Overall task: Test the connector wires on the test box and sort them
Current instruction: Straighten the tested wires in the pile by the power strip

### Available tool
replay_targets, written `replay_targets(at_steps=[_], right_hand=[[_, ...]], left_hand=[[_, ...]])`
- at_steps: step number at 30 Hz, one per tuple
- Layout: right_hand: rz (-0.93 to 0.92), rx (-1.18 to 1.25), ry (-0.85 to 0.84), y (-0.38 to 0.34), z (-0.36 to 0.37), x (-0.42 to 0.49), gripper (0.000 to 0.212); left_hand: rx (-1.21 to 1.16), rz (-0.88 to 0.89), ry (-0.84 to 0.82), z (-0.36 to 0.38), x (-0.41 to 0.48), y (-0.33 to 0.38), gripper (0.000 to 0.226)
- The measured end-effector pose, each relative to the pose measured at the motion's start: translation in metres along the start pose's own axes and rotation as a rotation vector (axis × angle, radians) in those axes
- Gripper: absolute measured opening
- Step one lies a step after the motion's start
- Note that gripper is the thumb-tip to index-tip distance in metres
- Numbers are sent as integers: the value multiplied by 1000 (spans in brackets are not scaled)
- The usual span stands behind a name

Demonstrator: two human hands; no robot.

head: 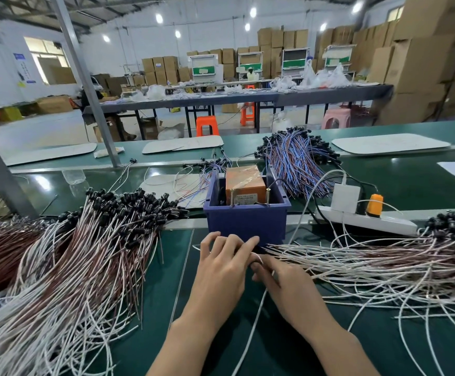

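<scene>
The left hand (220, 270) and right hand (284, 290) are being held together on the near green mat (275, 343). The left hand's fingers are being laid nearly straight over the ends of the right wire pile (383, 263), while the right hand's fingers are being curled round wires from it. Just beyond them, the orange test box (245, 183) is being kept inside a blue bin (245, 226). The left wire pile (71, 256) is being kept well apart.
</scene>
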State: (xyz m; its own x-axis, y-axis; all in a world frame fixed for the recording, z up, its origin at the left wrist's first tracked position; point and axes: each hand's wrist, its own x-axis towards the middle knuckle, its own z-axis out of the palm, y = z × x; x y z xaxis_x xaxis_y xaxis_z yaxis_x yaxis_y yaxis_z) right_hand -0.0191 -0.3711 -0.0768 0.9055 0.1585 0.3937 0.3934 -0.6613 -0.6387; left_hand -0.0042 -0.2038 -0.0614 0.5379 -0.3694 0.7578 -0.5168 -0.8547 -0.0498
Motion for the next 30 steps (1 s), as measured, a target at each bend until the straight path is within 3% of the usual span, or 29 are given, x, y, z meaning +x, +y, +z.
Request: replay_targets(at_steps=[3, 7, 9, 13, 15, 21, 24, 27, 30], right_hand=[[34, 94, 47, 1, 0, 2, 23], [86, 245, 124, 2, 1, 5, 23], [105, 298, 142, 1, 2, 5, 23], [87, 298, 109, -2, 1, 3, 26], [61, 283, 43, -3, 2, 2, 27], [67, 230, -51, -2, 4, 1, 22], [55, 234, -44, -2, 4, 0, 31], [54, 258, -40, -2, 3, 0, 25], [58, 313, -50, -5, 3, 0, 23]], left_hand=[[2, -33, 79, -2, 1, 6, 41], [-108, -166, 320, -9, 2, 20, 21], [-295, -291, 275, -11, 1, 28, 17], [-706, -779, 87, -7, 1, 31, 32], [-968, -946, 139, -7, 5, 27, 36], [-1429, -1288, 375, -14, 17, -4, 32], [-1623, -1327, 488, -23, 17, -25, 25], [-1671, -1330, 555, -26, 11, -44, 23], [-1427, -1363, 528, -19, 3, -52, 25]])
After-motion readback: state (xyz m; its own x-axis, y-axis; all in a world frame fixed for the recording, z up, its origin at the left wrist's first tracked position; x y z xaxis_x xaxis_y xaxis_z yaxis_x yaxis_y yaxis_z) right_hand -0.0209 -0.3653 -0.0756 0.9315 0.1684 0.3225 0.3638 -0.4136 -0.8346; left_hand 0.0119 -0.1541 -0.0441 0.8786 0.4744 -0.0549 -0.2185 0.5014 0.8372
